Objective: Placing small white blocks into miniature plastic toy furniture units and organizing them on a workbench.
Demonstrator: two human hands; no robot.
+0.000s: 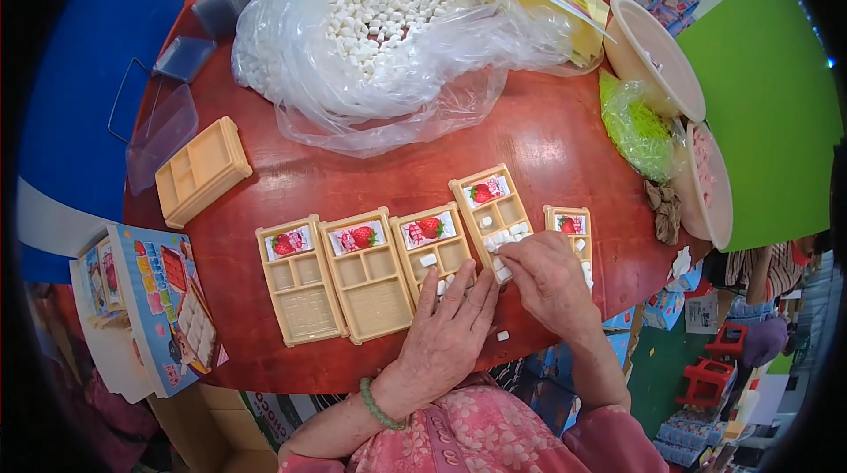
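Observation:
Several tan compartment trays stand in a row, each with a strawberry-printed packet in its top section. My left hand (448,327) lies flat with outstretched fingers over the lower part of the third tray (408,252), where a few white mini marshmallows (429,259) show. My right hand (554,283) is pinched at the tilted fourth tray (462,201), its fingertips among the marshmallows (509,235) in the large section; what they grip is mostly hidden. Right of it, a partly covered tray (552,220) holds a packet and marshmallows. The two left trays (338,292) hold only packets.
A large clear bag (296,58) of marshmallows lies at the back of the red table (291,173). Stacked trays (201,171) and a printed box (163,296) are at left. At right are two pale basins (657,58) and a green bag (637,124). A loose marshmallow (503,335) lies near the front edge.

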